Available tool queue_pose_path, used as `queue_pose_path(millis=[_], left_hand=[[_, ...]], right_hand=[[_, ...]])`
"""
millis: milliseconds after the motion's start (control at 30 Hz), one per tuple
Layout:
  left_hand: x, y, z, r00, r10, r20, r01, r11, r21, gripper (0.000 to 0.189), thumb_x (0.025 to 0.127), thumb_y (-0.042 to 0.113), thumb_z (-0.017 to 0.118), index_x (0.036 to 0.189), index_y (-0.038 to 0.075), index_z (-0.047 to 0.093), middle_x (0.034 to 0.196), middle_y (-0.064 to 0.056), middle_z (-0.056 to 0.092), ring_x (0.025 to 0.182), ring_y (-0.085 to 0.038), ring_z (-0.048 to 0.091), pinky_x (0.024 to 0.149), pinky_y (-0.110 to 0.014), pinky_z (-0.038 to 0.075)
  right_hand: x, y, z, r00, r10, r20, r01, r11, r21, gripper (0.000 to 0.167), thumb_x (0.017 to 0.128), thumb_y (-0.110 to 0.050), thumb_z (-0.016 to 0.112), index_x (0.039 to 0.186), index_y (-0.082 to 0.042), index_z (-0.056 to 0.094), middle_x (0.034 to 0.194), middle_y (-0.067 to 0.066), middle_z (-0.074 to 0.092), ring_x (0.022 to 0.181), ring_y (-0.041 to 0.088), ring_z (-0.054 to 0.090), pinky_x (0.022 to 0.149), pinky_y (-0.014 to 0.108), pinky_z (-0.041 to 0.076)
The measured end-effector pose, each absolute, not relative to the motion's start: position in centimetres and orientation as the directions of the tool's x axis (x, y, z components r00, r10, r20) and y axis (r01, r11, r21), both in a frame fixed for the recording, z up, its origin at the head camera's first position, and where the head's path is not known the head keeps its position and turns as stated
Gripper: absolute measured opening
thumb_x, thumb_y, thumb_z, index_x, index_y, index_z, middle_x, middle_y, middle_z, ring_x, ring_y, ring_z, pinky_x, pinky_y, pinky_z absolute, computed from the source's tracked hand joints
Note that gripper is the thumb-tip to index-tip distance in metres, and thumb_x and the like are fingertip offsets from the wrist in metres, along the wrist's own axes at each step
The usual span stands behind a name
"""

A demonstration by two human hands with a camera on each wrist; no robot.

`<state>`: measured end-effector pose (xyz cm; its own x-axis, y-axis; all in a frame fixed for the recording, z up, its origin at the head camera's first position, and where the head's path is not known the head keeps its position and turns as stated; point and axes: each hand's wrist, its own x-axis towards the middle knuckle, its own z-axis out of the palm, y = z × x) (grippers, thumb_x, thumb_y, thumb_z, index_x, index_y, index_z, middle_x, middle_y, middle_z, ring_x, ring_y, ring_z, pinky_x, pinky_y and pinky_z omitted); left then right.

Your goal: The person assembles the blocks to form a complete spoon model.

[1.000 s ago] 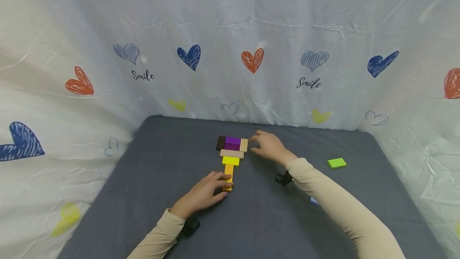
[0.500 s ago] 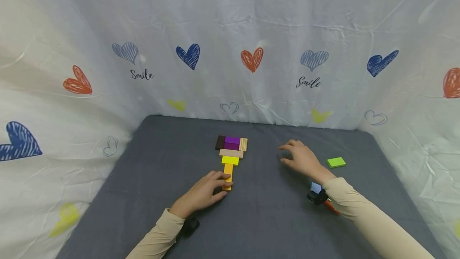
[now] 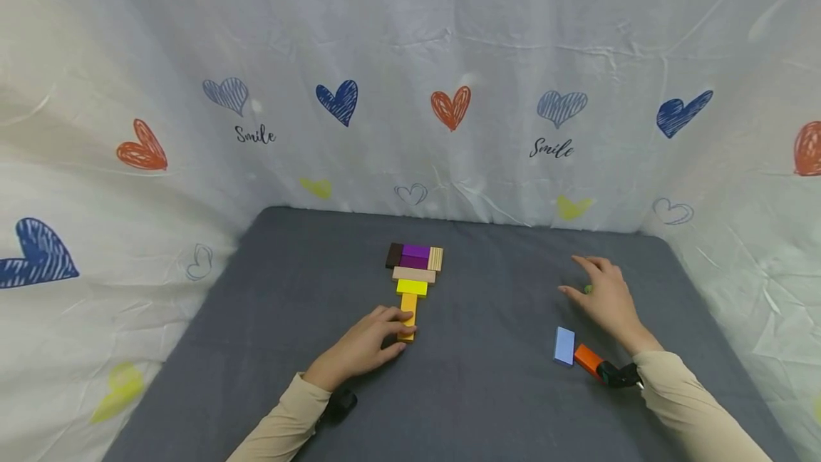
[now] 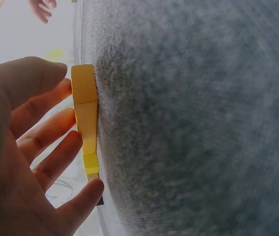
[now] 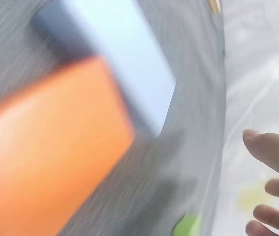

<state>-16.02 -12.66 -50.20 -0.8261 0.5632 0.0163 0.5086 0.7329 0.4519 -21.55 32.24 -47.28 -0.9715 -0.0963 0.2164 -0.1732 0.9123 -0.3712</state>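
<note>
My left hand rests its fingers on top of a yellow-orange block, its thumb close to the block's near end in the left wrist view. Beyond that block, in line, lie a bright yellow block and a beige one. At the far end sit a dark brown block, purple blocks and a striped pale wooden piece, side by side. My right hand hovers with thumb and fingers spread over a lime-green block, mostly hidden beneath it in the head view.
A light blue block and an orange block lie close together on the right, below my right wrist. The black wrist camera overlaps the orange one. A grey cloth covers the table, with a heart-printed curtain behind.
My right hand has moved from beside the striped piece rightward to the lime-green block, uncovering the light blue and orange blocks. The left hand and the row of blocks stay put.
</note>
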Motion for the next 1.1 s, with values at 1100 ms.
queue_pose_path(millis=[1100], left_hand=[[-15.9,-12.6,-50.1,-0.827,0.561,0.023,0.511,0.735,0.446,0.032,0.096,0.028,0.065,0.128,0.025,0.068,0.143,0.005,0.054,0.123,-0.017,0.051,0.104,-0.041,0.049]], right_hand=[[-19.8,37.2,-51.7,-0.965,0.226,0.136,0.127,0.851,-0.509,0.077,0.091,-0.044,0.069,0.139,0.012,0.046,0.122,0.032,0.050,0.100,0.042,0.041,0.074,0.047,0.032]])
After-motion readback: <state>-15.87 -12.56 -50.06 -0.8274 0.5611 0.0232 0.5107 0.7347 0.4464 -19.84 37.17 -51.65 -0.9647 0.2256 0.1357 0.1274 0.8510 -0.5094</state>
